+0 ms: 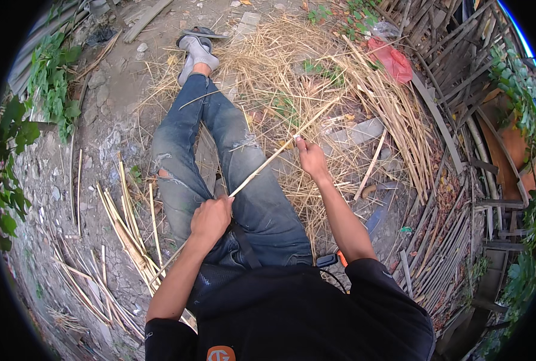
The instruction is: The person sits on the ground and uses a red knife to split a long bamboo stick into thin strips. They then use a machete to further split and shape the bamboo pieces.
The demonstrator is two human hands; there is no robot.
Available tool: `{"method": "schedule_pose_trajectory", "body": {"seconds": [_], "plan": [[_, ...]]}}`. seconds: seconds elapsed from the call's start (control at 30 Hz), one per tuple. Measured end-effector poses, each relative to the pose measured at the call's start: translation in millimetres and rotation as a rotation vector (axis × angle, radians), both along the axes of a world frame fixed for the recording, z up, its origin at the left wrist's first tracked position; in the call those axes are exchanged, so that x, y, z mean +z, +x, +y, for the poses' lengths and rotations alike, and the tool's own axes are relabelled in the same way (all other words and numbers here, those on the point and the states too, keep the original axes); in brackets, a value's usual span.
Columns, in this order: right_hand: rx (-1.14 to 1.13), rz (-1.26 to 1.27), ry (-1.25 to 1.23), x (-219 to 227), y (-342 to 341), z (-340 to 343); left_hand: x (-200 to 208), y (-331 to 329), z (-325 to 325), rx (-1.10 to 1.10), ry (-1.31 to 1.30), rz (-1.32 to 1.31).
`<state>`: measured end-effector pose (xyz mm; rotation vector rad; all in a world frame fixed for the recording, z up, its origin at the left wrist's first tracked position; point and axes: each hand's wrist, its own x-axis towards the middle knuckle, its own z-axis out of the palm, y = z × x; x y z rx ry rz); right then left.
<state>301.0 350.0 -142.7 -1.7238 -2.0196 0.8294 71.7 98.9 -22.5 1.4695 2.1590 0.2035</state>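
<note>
A long, thin, pale-tan strip of split cane or bamboo (262, 169) slanted across the thighs, rising from the left hand (212, 219) toward the upper right. The left hand was closed around it above the lap, and a length of what seemed to be the same strip came out behind the left forearm. The right hand (312, 157) pinched it farther along between thumb and fingers, with a small whitish patch at the thumb tip, too small to identify; the far end ran free beyond.

Handling it well called, in my judgement, for a firm left fist as anchor, a lighter right pinch, and the span between them kept straight, since so slender a piece could bend or snap. Thumb and fingertips were best kept wary of splinters along the edges.

Under the strip lay the dusty, torn blue jeans (268, 207), legs stretched out. Beyond the right hand spread a loose litter of straw-coloured shavings (280, 57), bordered by a curved bundle of long tan strips (406, 135) near a crumpled red plastic bag (391, 60). More pale split lengths (137, 256) lay beside the left hip.
</note>
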Motion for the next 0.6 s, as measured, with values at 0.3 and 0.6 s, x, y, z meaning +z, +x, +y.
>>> {"method": "schedule_pose_trajectory", "body": {"seconds": [0.3, 0.6], "plan": [[0.187, -0.016, -0.376, 38, -29, -45, -7, 8, 1, -0.019, 0.012, 0.064], [0.288, 0.157, -0.322, 18, -37, -82, -3, 11, 15, 0.011, 0.013, -0.059]]}}
